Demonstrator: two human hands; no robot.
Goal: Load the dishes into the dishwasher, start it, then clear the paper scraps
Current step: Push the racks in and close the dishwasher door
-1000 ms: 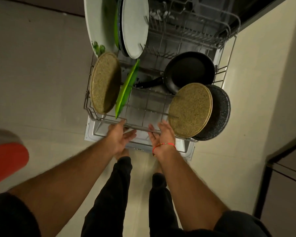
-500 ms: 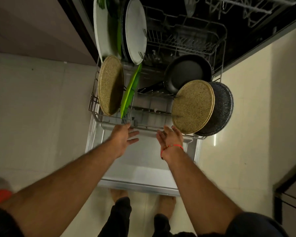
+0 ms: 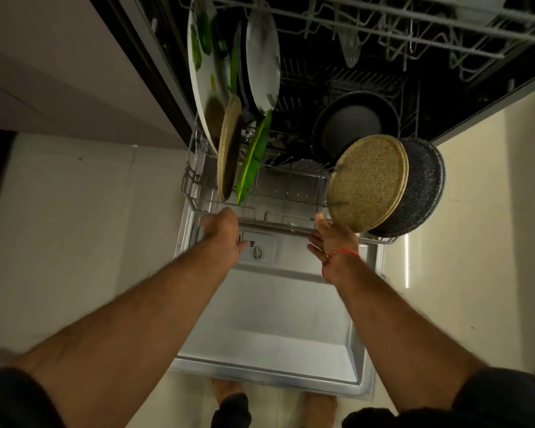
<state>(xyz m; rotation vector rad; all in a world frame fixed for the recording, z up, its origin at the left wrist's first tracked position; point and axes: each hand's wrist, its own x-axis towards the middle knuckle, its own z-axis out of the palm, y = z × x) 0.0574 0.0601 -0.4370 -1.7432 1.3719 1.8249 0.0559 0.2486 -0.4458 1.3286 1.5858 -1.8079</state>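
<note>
We are sliding the loaded lower rack (image 3: 286, 193) into the dishwasher, and it sits at the centre of the frame, half over the open door (image 3: 272, 319) and half inside the dark tub. Our left hand (image 3: 224, 231) lies at the rack's front rail left of centre, its fingers hidden past the knuckles, so we cannot tell whether they curl on the wire; our right hand (image 3: 334, 239) is spread, fingers apart and straight, fingertips against the rail at centre right. To do this well, we judge that both hands should push evenly and level, so the rack runs straight on its tracks and does not skew. The woven mat (image 3: 368, 182) and the speckled pan (image 3: 420, 186) overhang the rack's right side, so we should watch that they pass the tub's edge. The rack's travel axis points from the lower frame up into the machine, and the plates (image 3: 261, 63) stand on edge along that line.
</note>
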